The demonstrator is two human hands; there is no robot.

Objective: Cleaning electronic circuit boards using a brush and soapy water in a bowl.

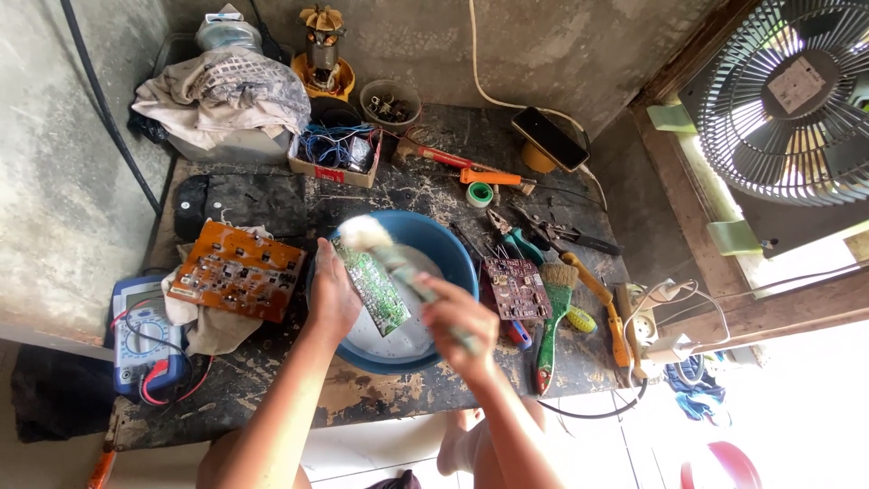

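Gripped along its left edge by the left hand (333, 294), a green circuit board (376, 287) stands tilted over a blue basin (453, 249), its lower end dipping toward the pale liquid inside. That hand's fingers are curled round the board's edge, thumb side toward the body. Just to the right, the right hand (460, 319) is closed in a fist about the handle of a brush (385, 252), whose white, foamy head sits at the board's upper end, above and left of the fist; the handle runs diagonally across the board's face, so board and brush touch between the two hands.

Starting at the far left of the worn dark table (380, 398), a blue multimeter (140, 333) lies with red and black leads. Next to it an orange circuit board (237, 270) rests on a pale cloth. Behind, a small box of blue wires (337, 154) sits near a heap of rags. Right of the basin lies a dark red circuit board (516, 288), then a green-handled brush (552, 317) and a yellow-handled tool (602, 303). Pliers (511, 237) and a phone (552, 139) lie farther back, and a fan (797, 100) fills the right window.
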